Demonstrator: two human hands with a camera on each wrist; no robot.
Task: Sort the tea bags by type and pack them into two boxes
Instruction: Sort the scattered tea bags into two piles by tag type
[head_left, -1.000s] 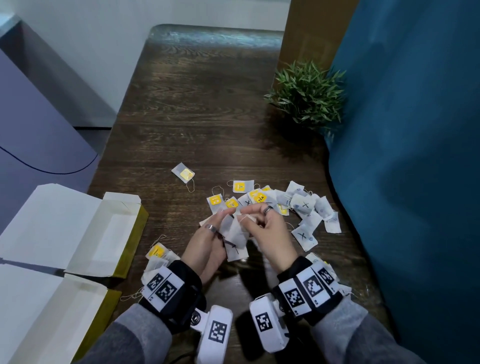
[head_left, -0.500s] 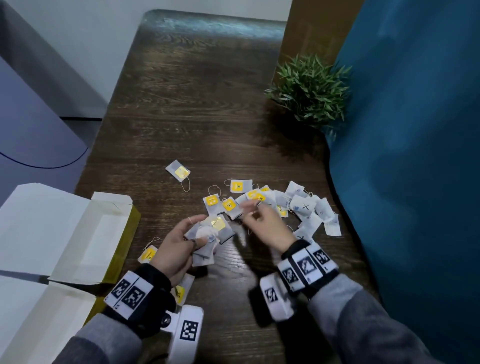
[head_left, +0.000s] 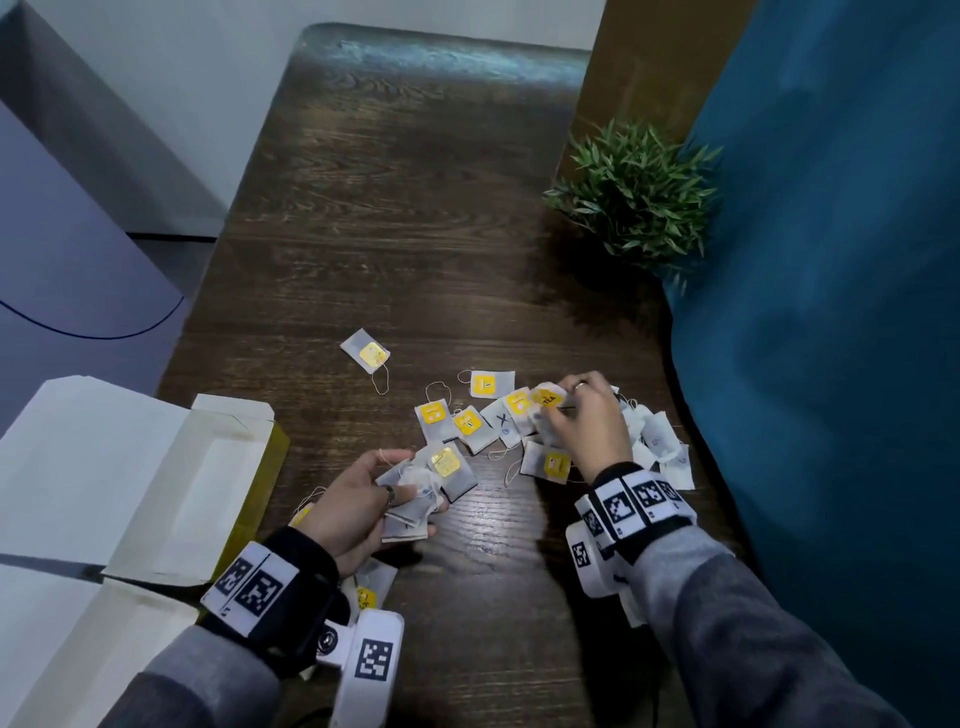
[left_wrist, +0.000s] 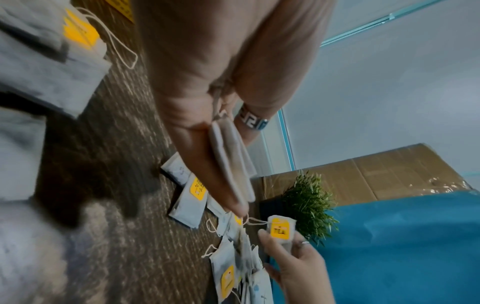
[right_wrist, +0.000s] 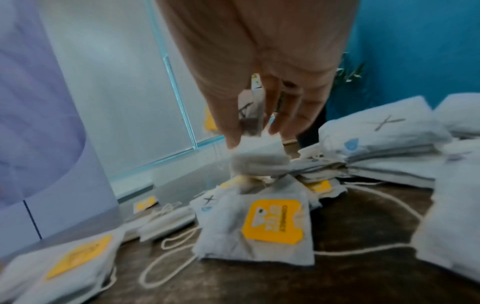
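Loose tea bags lie in a pile (head_left: 498, 421) on the dark wooden table, some with yellow labels, some white with an X mark (head_left: 660, 441). My left hand (head_left: 379, 493) grips a small stack of tea bags (head_left: 415, 499), seen edge-on in the left wrist view (left_wrist: 231, 162). My right hand (head_left: 582, 415) pinches a yellow-label tea bag (head_left: 548, 399) over the pile; the same bag (left_wrist: 281, 228) shows in the left wrist view. Two open white boxes with yellow sides stand at the left, one farther (head_left: 208, 478), one nearer (head_left: 78, 665).
One yellow-label tea bag (head_left: 366, 352) lies alone farther out on the table. A few more bags (head_left: 369, 587) sit under my left wrist. A small green plant (head_left: 639, 192) stands at the right by a blue panel (head_left: 831, 312).
My hands have moved apart. The left hand drew back to the left with its stack of bags; the right hand reached forward and right into the pile and took hold of a yellow-label bag.
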